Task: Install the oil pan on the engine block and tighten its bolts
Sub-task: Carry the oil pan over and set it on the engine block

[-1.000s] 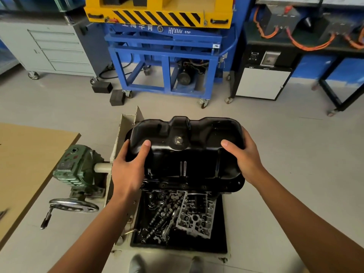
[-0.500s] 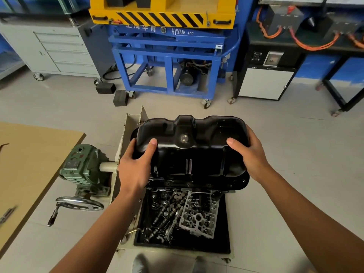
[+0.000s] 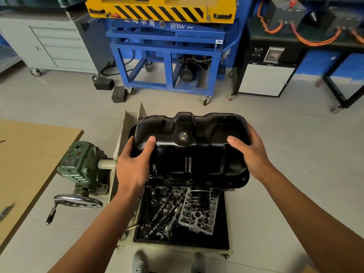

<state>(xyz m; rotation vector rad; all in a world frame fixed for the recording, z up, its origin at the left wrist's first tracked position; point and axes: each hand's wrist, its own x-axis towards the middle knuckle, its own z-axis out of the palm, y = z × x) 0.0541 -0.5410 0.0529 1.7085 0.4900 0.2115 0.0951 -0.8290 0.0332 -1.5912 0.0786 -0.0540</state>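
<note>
Left hand and right hand grip opposite ends of the oil pan, fingers wrapped round, apparently squaring it for seating.

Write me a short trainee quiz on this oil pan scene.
1. True or false: the left hand and the right hand both grip the oil pan.
2. What lies in the black tray below the pan? A) metal engine parts B) rags C) paint cans
3. Fill in: the chrome handwheel is on the person's ____ side.
Key: 1 true; 2 A; 3 left.
</note>
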